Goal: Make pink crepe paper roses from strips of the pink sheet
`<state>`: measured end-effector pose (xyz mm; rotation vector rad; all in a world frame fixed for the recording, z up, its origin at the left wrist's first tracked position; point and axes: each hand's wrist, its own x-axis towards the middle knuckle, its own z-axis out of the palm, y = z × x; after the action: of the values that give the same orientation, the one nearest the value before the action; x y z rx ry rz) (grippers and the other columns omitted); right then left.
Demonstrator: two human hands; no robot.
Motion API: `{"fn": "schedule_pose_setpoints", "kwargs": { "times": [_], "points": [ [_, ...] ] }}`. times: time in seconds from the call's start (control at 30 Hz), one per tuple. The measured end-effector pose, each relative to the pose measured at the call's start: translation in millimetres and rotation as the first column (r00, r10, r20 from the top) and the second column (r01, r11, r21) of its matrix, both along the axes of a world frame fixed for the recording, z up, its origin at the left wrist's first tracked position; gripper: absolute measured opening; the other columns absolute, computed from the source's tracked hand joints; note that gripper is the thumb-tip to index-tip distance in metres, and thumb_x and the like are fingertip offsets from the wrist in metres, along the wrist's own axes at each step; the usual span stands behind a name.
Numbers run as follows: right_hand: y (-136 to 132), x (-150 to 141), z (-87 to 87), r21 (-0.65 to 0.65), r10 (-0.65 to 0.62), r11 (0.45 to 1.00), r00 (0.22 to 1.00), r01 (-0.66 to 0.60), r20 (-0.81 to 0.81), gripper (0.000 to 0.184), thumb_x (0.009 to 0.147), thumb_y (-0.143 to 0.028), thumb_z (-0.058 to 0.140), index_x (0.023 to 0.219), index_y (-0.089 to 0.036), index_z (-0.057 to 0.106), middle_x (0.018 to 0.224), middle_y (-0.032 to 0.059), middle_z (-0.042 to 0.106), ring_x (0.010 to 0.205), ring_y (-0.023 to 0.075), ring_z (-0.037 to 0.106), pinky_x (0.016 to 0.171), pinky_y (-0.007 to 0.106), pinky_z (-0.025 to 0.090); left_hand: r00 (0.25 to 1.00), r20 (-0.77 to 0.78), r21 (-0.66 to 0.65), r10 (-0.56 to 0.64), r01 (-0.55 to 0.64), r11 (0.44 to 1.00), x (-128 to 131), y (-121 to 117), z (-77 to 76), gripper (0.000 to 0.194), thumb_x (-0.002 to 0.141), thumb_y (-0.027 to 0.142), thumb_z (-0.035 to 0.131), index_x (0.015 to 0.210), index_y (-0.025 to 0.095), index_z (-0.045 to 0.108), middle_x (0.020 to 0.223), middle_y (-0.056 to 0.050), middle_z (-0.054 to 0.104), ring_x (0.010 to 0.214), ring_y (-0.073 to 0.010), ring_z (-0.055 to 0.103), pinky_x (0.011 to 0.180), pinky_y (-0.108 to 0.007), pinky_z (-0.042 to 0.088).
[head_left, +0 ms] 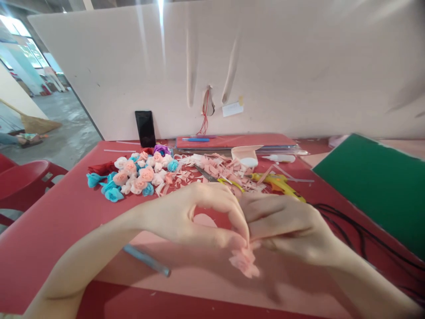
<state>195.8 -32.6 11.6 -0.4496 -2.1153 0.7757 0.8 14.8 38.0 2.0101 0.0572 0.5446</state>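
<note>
A pink paper flower (244, 262) hangs petals down below the fingertips of both my hands. My left hand (199, 217) pinches it between thumb and forefinger at its base. From the other side, the fingers of my right hand (288, 226) close in on the same base, touching my left fingertips; my right fingertips are partly hidden. Beneath the hands lies a sheet of pink paper (186, 274). Just beyond them are scissors (207, 173) with yellow handles, a yellow glue gun (279, 182) and a heap of pink paper scraps (219, 166).
Finished paper flowers (141, 175) in several colours cluster at the left. A black phone (145, 128) leans against the white board (139, 66). A blue tube (148, 260) lies on the pink sheet. At the right are a green board (378, 190), black cables (352, 232) and a white glue bottle (282, 158).
</note>
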Motion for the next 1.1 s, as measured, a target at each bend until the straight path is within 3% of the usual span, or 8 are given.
{"fn": "schedule_pose_setpoints", "kwargs": {
  "times": [0.17, 0.33, 0.67, 1.0, 1.1],
  "points": [
    [9, 6, -6.2, -0.027, 0.043, 0.999, 0.999, -0.044, -0.032, 0.022, 0.089, -0.029, 0.051, 0.086, -0.019, 0.071, 0.071, 0.0044, 0.068, 0.072, 0.0129, 0.057, 0.069, 0.030, 0.048, 0.999, 0.004, -0.010, 0.046, -0.046, 0.999, -1, -1, -1.6, 0.010, 0.080, 0.014, 0.058, 0.074, 0.012, 0.065, 0.077, -0.005, 0.067, 0.081, -0.0122, 0.057, 0.082, -0.027, 0.045],
    [6, 4, -0.8, 0.069, 0.011, 0.998, 1.000, -0.010, -0.013, 0.025, 0.090, -0.029, 0.050, 0.085, -0.017, 0.071, 0.072, 0.0061, 0.069, 0.074, 0.0142, 0.055, 0.068, 0.030, 0.048, 0.996, 0.013, 0.053, 0.088, -0.088, 0.995, -4, -4, 0.5, 0.009, 0.080, 0.015, 0.059, 0.073, 0.014, 0.065, 0.077, -0.003, 0.067, 0.079, -0.0107, 0.057, 0.081, -0.025, 0.045],
    [1, 7, 7.6, 0.238, -0.082, 0.970, 0.989, 0.052, 0.120, 0.023, 0.091, -0.024, 0.049, 0.083, -0.016, 0.068, 0.076, 0.0060, 0.070, 0.076, 0.0138, 0.054, 0.068, 0.029, 0.048, 1.000, 0.028, 0.154, -0.010, 0.006, 0.988, -3, -3, -1.0, 0.006, 0.077, 0.014, 0.064, 0.071, 0.013, 0.064, 0.075, -0.003, 0.069, 0.073, -0.0096, 0.055, 0.085, -0.025, 0.043],
    [-13, 7, 11.2, 0.491, -0.299, 0.851, 0.940, 0.184, 0.166, 0.017, 0.087, -0.012, 0.048, 0.084, -0.018, 0.064, 0.077, 0.0036, 0.070, 0.076, 0.0144, 0.053, 0.068, 0.030, 0.047, 1.000, 0.005, 0.271, 0.012, -0.013, 0.963, -4, -2, 3.0, 0.012, 0.070, 0.018, 0.072, 0.066, 0.015, 0.061, 0.072, -0.001, 0.066, 0.073, -0.0106, 0.055, 0.087, -0.027, 0.041],
    [-18, 4, 16.0, 0.562, -0.367, 0.804, 0.907, 0.196, 0.208, 0.017, 0.089, -0.017, 0.047, 0.083, -0.021, 0.063, 0.072, 0.0021, 0.070, 0.070, 0.0140, 0.056, 0.065, 0.029, 0.048, 1.000, -0.010, 0.295, 0.010, -0.007, 0.955, -4, 0, 5.7, 0.012, 0.070, 0.017, 0.071, 0.065, 0.015, 0.060, 0.071, -0.002, 0.066, 0.075, -0.0120, 0.055, 0.087, -0.028, 0.041]
  ]
}}
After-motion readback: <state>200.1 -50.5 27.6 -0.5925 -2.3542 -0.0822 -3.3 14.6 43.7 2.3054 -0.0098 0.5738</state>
